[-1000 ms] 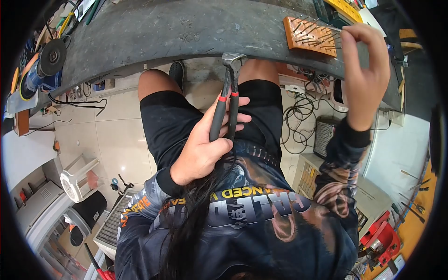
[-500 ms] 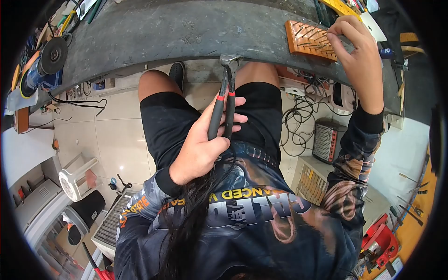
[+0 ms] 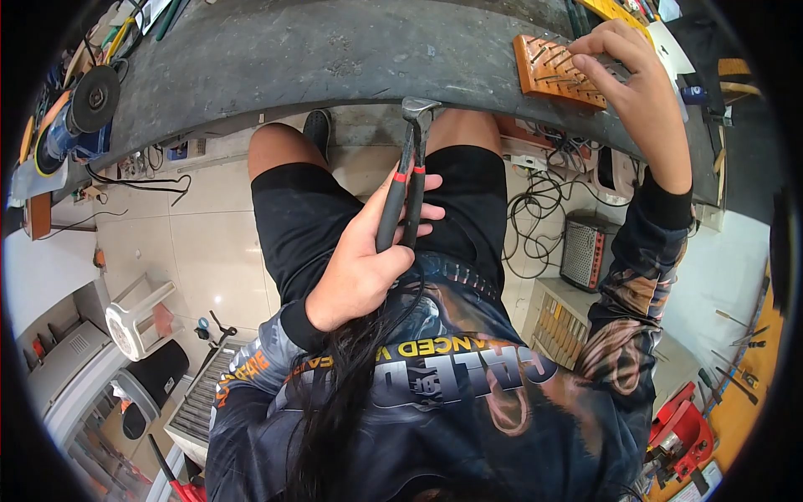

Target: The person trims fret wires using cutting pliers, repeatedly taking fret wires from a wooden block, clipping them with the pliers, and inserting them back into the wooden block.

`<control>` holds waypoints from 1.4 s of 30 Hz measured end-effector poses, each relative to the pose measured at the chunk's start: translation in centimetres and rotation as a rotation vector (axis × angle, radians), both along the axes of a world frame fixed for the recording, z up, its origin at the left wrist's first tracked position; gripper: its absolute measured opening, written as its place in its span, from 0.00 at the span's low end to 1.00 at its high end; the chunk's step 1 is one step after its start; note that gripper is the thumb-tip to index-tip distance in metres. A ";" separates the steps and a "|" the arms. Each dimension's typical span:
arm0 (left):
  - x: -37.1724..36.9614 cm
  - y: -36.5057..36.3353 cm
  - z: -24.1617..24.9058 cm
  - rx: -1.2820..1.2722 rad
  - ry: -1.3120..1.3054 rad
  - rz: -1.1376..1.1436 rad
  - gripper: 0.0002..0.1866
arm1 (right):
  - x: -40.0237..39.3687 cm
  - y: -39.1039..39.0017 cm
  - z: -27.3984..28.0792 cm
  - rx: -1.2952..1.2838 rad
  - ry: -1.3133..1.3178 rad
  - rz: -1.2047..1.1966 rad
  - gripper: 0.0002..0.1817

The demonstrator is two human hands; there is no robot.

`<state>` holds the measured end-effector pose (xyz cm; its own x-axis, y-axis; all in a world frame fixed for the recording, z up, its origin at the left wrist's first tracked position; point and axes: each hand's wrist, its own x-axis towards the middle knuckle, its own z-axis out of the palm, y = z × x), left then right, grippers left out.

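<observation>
End-cutting pincers with black handles and red bands lie across the palm of my left hand. The thumb is closed over the handles and the other fingers reach behind them. The metal head points toward the bench edge, above my lap. Over at the right, my right hand is at a wooden block that holds several thin metal bits upright in rows. Thumb and index finger are pinched together above the bits. Whatever lies between the fingertips is too small to make out.
The dark workbench curves in front of me. An angle grinder sits at its left end. A small blue bottle is beside my right wrist. Tangled cables and a speaker-like box are below on the right.
My right hand has shifted slightly left over the wooden block, its fingertips now nearer the middle of the bits. My left hand and the pincers have barely moved.
</observation>
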<state>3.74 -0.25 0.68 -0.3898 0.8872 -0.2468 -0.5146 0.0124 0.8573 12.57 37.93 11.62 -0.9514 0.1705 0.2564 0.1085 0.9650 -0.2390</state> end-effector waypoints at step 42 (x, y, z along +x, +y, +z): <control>-0.1 -0.4 -0.9 -0.008 0.277 0.019 0.55 | -2.9 -13.7 -4.5 -1.561 0.376 0.012 0.10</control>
<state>3.63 -0.68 -0.20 -0.4602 0.8774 -0.1351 -0.2607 0.0119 0.9653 9.67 24.27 7.13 -0.8807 0.4704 0.0555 -0.1865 -0.2365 -0.9536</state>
